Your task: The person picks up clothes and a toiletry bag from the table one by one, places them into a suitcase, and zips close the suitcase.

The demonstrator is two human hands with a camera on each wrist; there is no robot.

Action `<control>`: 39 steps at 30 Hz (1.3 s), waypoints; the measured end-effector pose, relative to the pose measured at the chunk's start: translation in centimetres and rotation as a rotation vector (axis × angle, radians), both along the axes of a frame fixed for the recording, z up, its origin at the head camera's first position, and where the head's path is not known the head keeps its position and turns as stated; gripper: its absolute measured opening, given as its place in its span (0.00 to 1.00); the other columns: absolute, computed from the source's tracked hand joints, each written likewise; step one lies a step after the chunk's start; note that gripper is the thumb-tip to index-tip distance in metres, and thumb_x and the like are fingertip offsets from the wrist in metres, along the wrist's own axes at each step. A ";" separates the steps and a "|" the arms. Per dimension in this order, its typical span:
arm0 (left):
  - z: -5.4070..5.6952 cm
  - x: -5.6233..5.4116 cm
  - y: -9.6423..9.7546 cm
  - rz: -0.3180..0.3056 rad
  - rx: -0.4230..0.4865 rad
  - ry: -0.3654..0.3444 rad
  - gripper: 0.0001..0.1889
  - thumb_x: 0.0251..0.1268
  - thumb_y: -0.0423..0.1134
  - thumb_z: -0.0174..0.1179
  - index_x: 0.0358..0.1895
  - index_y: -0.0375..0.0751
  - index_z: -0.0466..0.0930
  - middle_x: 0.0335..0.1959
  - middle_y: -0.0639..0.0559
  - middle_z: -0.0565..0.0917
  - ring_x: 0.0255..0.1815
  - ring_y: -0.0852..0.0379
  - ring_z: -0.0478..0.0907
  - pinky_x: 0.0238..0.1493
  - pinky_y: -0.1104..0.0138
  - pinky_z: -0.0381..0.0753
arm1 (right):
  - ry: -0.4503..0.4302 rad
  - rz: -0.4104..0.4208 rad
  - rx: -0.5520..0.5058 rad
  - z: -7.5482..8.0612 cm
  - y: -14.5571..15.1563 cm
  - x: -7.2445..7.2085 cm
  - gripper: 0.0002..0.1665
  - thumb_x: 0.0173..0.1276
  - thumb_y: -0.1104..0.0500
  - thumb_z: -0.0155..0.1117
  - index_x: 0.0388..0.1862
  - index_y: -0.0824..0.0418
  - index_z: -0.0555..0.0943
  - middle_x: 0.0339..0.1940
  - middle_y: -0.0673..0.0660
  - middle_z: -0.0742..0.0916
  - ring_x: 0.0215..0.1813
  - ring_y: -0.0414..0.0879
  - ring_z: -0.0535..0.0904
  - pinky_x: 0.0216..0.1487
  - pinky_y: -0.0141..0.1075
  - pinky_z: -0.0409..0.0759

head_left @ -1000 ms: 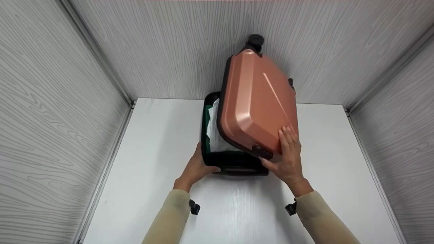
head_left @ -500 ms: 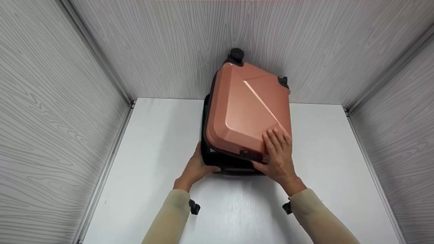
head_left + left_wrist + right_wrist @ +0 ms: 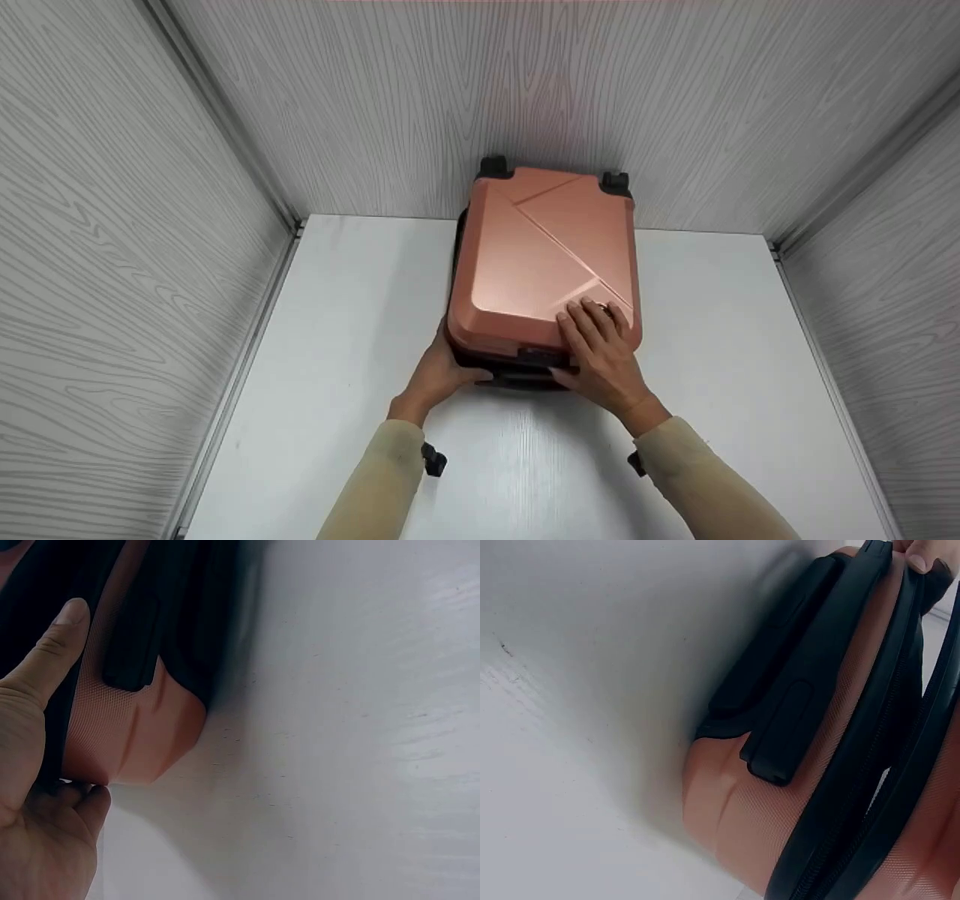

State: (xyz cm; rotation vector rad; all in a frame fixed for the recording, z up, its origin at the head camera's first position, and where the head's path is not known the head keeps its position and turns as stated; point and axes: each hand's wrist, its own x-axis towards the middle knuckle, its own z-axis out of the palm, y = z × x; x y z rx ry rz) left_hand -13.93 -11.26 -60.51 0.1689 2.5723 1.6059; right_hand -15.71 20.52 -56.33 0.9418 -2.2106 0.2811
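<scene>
A rose-pink hard-shell suitcase lies on its back at the middle of the table, its lid lowered over the lower half. In the right wrist view a narrow gap shows between the black zipper edges, and a black carry handle runs along the lower shell's side. My left hand grips the lower half's near left corner, thumb over the black rim. My right hand holds the lid's near right part, fingers spread on top and thumb at the front edge. The contents are hidden from above.
Two black wheels on the lid's far end stand close to the back wall. Grey wood-grain panels also rise left and right of the white table.
The lid has come down and left over the lower half, covering the white and green contents. My right hand moved down with it, while my left hand stayed at the corner.
</scene>
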 end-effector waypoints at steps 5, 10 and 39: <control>-0.1 0.2 -0.2 0.015 0.014 -0.012 0.73 0.42 0.53 0.88 0.85 0.74 0.38 0.79 0.62 0.67 0.73 0.56 0.71 0.71 0.51 0.74 | -0.015 -0.010 0.055 -0.3 0.0 0.3 0.61 0.47 0.35 0.87 0.74 0.63 0.75 0.73 0.63 0.81 0.74 0.64 0.74 0.73 0.65 0.68; -0.3 0.2 -0.3 0.033 -0.033 -0.017 0.73 0.42 0.55 0.87 0.86 0.71 0.37 0.81 0.58 0.66 0.77 0.54 0.69 0.74 0.51 0.71 | 0.004 0.008 0.066 -0.8 0.1 0.3 0.60 0.47 0.36 0.86 0.75 0.62 0.75 0.72 0.62 0.81 0.73 0.63 0.75 0.72 0.65 0.68; 3.8 -1.1 0.5 0.091 0.128 -0.159 0.53 0.75 0.75 0.47 0.88 0.49 0.37 0.89 0.44 0.45 0.88 0.41 0.44 0.84 0.41 0.49 | -0.794 -0.319 -0.753 1.8 3.5 -1.0 0.39 0.83 0.43 0.56 0.82 0.64 0.65 0.79 0.67 0.72 0.80 0.63 0.66 0.78 0.60 0.64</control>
